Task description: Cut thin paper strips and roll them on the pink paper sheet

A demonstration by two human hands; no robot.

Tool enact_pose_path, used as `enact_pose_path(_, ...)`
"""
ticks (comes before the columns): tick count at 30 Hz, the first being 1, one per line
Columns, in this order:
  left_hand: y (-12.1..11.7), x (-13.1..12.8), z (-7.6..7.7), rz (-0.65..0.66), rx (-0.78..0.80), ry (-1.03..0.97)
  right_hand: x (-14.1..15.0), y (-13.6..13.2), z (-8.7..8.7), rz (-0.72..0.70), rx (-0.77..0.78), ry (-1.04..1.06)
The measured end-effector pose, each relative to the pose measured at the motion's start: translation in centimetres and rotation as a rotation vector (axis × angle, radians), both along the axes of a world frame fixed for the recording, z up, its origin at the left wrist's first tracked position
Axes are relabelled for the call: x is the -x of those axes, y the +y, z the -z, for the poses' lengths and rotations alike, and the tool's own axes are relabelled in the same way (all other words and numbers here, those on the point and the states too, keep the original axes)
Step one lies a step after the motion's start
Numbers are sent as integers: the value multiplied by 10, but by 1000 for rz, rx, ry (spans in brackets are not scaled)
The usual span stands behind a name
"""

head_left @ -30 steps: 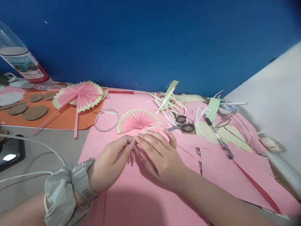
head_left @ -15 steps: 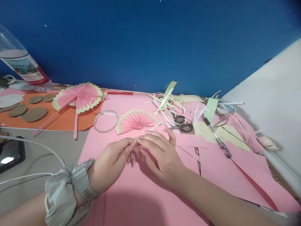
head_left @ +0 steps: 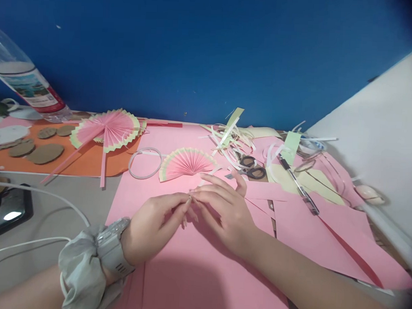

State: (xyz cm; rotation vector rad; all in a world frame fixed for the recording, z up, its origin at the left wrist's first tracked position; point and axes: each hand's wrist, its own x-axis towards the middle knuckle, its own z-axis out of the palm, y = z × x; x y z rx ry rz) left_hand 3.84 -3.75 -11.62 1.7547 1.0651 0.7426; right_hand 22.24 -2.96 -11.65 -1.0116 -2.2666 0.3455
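Over the pink paper (head_left: 184, 284), my left hand (head_left: 156, 227) and my right hand (head_left: 226, 214) meet at their fingertips. Thumb and forefinger of the left are pressed together on a tiny pale bit, too small to name. The right pinches at the same spot with thumb and forefinger, its other fingers raised; what lies between them is hidden. Just beyond the fingertips lies a small pleated paper fan (head_left: 188, 165), pink with a yellow-green rim. Left of that fan is a pale ring (head_left: 129, 165). A pair of black-handled scissors (head_left: 257, 173) lies beyond my right hand.
A larger pleated fan (head_left: 121, 129) with strips lies on orange paper (head_left: 87, 166) beside cardboard discs (head_left: 45, 154). A bottle (head_left: 35, 92) stands far left, a phone (head_left: 9, 217) nearer. Paper strips (head_left: 227, 137), a pen (head_left: 299, 185) and glasses (head_left: 327, 170) lie right.
My joined fingertips have shifted slightly right and a little nearer to me. The fingers of my right hand are somewhat more spread. The fans and scissors lie as before.
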Motion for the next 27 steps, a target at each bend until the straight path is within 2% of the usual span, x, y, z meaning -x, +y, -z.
enact_pose_path(5,-3,0,-2,5,37,-72,1,5,-7,116,100,57)
enact_pose_path(8,-5,1,-1,-4,53,-160,-15,25,-19,346,116,200)
enact_pose_path(10,-6,1,0,-16,53,-221,-38,45,-29,576,147,362)
enact_pose_path(15,-9,0,0,-33,62,-326,-116,87,-49,811,-4,464)
enact_pose_path(17,-10,0,0,-25,69,-351,-141,90,-57,890,-52,436)
enact_pose_path(20,-11,1,1,-5,75,-378,-163,84,-71,991,-160,322)
enact_pose_path(22,-11,2,2,6,78,-391,-172,77,-80,1059,-211,224)
enact_pose_path(27,-10,2,4,16,94,-396,-179,69,-93,1211,-216,-143)
